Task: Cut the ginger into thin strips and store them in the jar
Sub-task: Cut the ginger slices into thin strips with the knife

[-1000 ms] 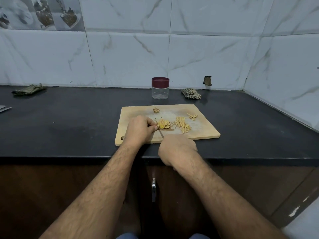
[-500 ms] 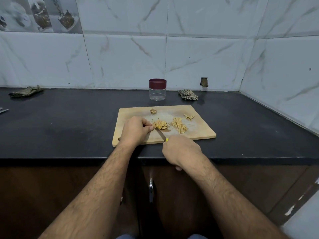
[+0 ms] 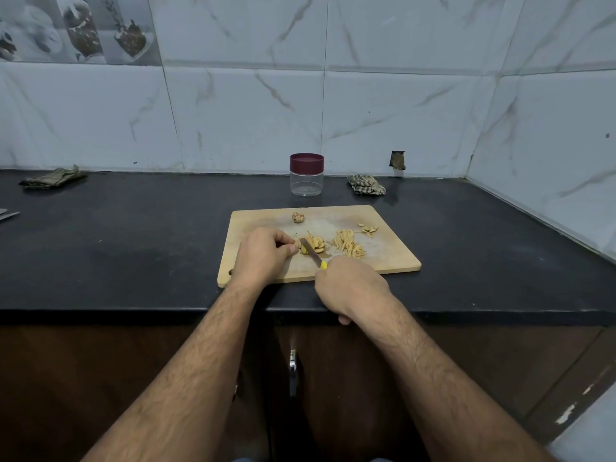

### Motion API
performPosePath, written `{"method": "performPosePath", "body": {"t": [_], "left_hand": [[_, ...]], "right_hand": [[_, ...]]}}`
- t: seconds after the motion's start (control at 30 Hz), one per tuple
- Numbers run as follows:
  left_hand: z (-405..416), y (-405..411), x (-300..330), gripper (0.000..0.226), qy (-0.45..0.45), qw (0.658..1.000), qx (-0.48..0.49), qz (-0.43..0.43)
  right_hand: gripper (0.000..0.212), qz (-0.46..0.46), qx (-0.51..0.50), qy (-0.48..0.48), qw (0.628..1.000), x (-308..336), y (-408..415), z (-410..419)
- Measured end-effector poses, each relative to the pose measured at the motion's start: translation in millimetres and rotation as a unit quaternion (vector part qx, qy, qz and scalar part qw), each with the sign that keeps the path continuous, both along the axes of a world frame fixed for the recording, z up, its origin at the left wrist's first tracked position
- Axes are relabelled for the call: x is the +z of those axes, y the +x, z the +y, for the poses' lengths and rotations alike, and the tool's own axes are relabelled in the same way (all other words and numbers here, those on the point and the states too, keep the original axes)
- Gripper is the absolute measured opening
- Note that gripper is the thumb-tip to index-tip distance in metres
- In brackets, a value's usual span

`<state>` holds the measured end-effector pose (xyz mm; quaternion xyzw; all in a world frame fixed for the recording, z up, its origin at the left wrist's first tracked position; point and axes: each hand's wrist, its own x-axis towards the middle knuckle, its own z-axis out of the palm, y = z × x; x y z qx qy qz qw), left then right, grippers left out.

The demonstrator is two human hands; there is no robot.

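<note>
A wooden cutting board (image 3: 393,258) lies on the black counter. On it my left hand (image 3: 263,255) pins a small stack of ginger slices (image 3: 316,243) with its fingertips. My right hand (image 3: 350,288) grips a yellow-handled knife (image 3: 313,253), whose blade rests on the slices' left side. A pile of cut ginger strips (image 3: 348,243) lies to the right of the slices. A small ginger knob (image 3: 298,217) sits near the board's far edge, and scraps (image 3: 367,229) lie at the far right. The clear jar (image 3: 306,175) with a maroon lid stands closed behind the board.
A checked cloth (image 3: 366,185) lies bunched by the wall, right of the jar. A folded green cloth (image 3: 53,177) is at the far left. A metal utensil (image 3: 8,215) pokes in at the left edge. The tiled wall turns a corner at the right.
My right hand has drawn back toward the counter's front edge, so the knife's yellow handle end now shows. My left hand stays on the ginger slices. The camera shifted slightly.
</note>
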<state>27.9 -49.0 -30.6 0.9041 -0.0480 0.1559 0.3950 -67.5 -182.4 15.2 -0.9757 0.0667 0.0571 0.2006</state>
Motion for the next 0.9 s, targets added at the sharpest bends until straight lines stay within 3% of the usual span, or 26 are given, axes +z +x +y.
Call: {"method": "performPosePath", "body": {"t": [0.77, 0.9], "left_hand": [[1, -3, -1, 0.018, -0.022, 0.999, 0.006, -0.027], [1, -3, -1, 0.015, -0.029, 0.999, 0.006, -0.033]], "right_hand": [[0.017, -0.009, 0.012, 0.013, 1.0, -9, 10, -2], [0.025, -0.028, 0.004, 0.038, 0.999, -13, 11, -4]]}}
